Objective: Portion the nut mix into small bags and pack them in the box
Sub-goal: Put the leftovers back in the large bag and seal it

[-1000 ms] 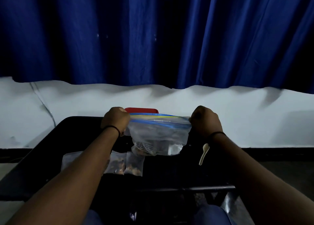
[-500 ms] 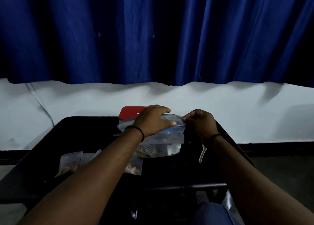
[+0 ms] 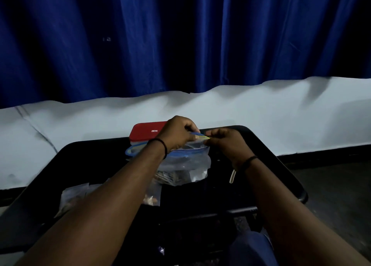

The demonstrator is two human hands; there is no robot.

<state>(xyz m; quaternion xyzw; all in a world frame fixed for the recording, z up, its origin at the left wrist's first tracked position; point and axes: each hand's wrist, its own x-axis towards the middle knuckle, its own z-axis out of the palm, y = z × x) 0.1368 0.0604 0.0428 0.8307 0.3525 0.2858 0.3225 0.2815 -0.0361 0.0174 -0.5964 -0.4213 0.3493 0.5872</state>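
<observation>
A large clear zip bag (image 3: 186, 165) with a blue and yellow seal stands on the black table (image 3: 271, 165), dark nut mix at its bottom. My left hand (image 3: 176, 134) pinches the seal strip at the bag's right top corner. Facing it, my right hand (image 3: 226, 143) pinches the same corner from the right. The bag's mouth gapes open on the left side. Behind the hands lies a box with a red lid (image 3: 147, 132). Small clear bags (image 3: 152, 195) with nuts lie on the table under my left forearm, another small bag (image 3: 73, 196) further left.
A white plastic spoon (image 3: 232, 176) lies on the table under my right wrist. A blue curtain (image 3: 180, 41) hangs behind, above a white wall (image 3: 281, 113). The table's right corner (image 3: 301, 195) is near dark floor.
My left hand has travelled from the bag's left end across to its right corner, meeting my right hand. The bag's left side now hangs open and slack. The view has tilted.
</observation>
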